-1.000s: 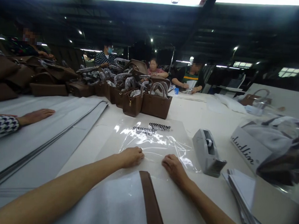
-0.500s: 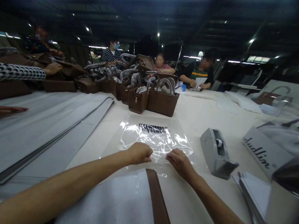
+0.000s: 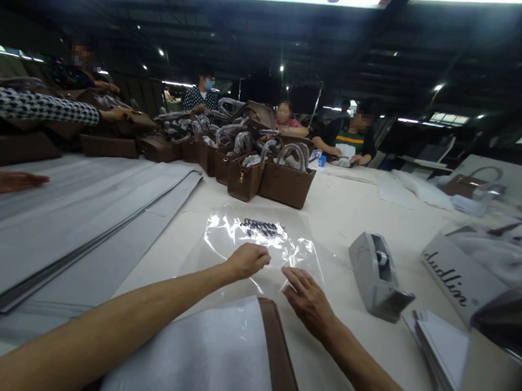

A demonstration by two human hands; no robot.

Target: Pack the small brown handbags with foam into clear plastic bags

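Observation:
A clear plastic bag (image 3: 223,235) with dark lettering lies flat on the white table in front of me. My left hand (image 3: 249,261) is closed at its near part, fingers pinched on the film. Beside it, my right hand (image 3: 304,292) has its fingers stretched out at the bag's near right edge, thumb a little apart. Whether those fingertips touch the film is hard to see. Closest to me, under my left forearm, is a brown bag (image 3: 278,353) with a white sheet (image 3: 202,357) over it.
A grey tape dispenser (image 3: 377,279) stands to the right, near a printed white box (image 3: 451,272) and stacked white cards (image 3: 440,348). Brown handbags (image 3: 286,182) crowd the far side. Large grey sheets (image 3: 78,220) lie left, beside a co-worker's hand (image 3: 16,182). Several people work beyond.
My right hand has opened its fingers and drawn slightly left and toward me. My left hand stays closed on the film, a little higher. The bag's printed end has shifted slightly left.

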